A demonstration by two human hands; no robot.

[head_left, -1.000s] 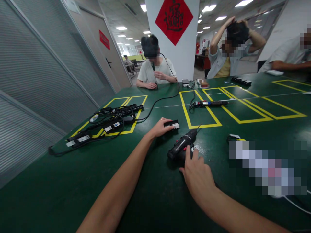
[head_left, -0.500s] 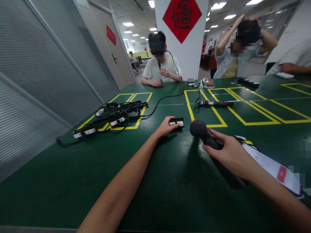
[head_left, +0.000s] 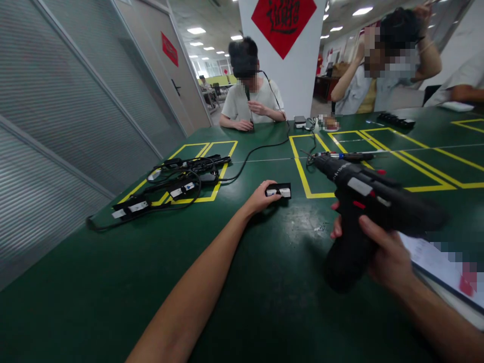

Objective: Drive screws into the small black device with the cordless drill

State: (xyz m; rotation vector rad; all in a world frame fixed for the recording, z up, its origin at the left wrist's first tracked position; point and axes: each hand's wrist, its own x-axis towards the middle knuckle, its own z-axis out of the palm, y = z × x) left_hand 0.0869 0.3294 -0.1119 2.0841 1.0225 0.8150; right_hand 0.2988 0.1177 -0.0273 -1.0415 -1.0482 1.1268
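My right hand [head_left: 393, 259] is wrapped around the grip of a black cordless drill [head_left: 350, 229], which is lifted above the table with its chuck pointing to the far left. The drill has red buttons and a light label on its side. Further left, my left hand [head_left: 262, 198] grips a small black block-like part [head_left: 286, 187] with white pieces on its front face; it rests on the green table. The exact kind of this part cannot be made out.
Black devices with cables [head_left: 183, 186] lie at the left within yellow tape outlines. A screwdriver-like tool [head_left: 355, 157] lies behind the drill. Papers [head_left: 438, 267] are at the right. Across the green table [head_left: 132, 282], a person [head_left: 245, 103] and another person [head_left: 361, 96] sit wearing headgear.
The drill has turned in my right hand from lying backward to chuck-forward, and has risen and moved right. My left hand stays on the black part. The view has shifted slightly.
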